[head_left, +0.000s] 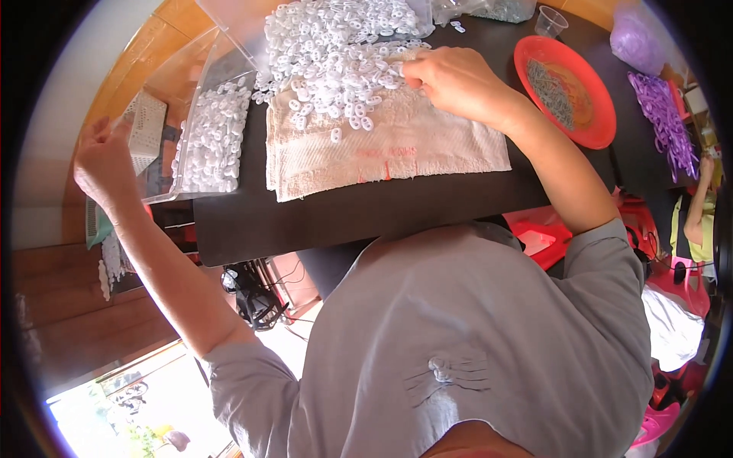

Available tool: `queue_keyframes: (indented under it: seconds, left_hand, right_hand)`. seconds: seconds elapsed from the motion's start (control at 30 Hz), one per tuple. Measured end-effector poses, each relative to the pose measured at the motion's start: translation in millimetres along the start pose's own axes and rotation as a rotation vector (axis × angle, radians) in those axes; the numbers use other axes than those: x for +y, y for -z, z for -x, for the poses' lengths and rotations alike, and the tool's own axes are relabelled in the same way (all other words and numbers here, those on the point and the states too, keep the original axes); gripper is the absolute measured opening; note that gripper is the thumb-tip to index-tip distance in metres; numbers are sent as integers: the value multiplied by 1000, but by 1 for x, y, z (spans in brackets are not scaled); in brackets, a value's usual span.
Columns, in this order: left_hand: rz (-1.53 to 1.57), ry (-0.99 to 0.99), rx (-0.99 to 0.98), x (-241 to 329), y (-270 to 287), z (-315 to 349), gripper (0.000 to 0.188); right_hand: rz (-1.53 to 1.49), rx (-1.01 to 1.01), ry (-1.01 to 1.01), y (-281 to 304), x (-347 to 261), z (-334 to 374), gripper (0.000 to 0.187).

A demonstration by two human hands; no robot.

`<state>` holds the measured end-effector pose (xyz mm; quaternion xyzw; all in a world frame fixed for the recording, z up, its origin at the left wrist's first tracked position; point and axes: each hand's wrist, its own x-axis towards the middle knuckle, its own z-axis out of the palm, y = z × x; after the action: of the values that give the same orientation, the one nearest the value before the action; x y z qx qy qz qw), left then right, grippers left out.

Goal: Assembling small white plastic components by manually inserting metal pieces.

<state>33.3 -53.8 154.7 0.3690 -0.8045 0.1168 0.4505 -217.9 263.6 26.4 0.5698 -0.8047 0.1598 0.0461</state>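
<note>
A heap of small white oval plastic pieces with two holes (pixel 328 72) spills over a folded cream towel (pixel 435 149) on the dark table. At the heap's right edge my right hand (pixel 462 80) is closed, its thumb and fingertips pinching one of the white pieces (pixel 397 69). Far out to the left, my left hand (pixel 105 168) is raised with its fingers drawn together; whatever they hold is too unclear to name. It is next to a white perforated basket (pixel 147 126). Between that hand and the towel, a clear tray (pixel 177 179) holds more white pieces.
A red plate (pixel 605 114) of thin grey metal pins stands at the right, with a clear cup (pixel 550 21) behind it. Beyond lie a purple bag (pixel 635 38) and a bundle of purple pieces (pixel 664 122). At the far right is another person's arm (pixel 696 202).
</note>
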Motion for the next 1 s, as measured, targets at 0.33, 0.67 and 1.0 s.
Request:
queue_keyframes:
  seconds: [0.33,0.67,1.0]
  left_hand:
    - [1006,-136,-709,121,-43,106,10]
    - [555,-595,-707,163,-90,155,14]
    - [1102,195,-1012,180,-70,143,7]
  right_hand:
    - [28,-208,18,1,1,5,9]
    - [-287,69,73,-6,23,5,6]
    - [-1104,0,-187,-8,11,4,3]
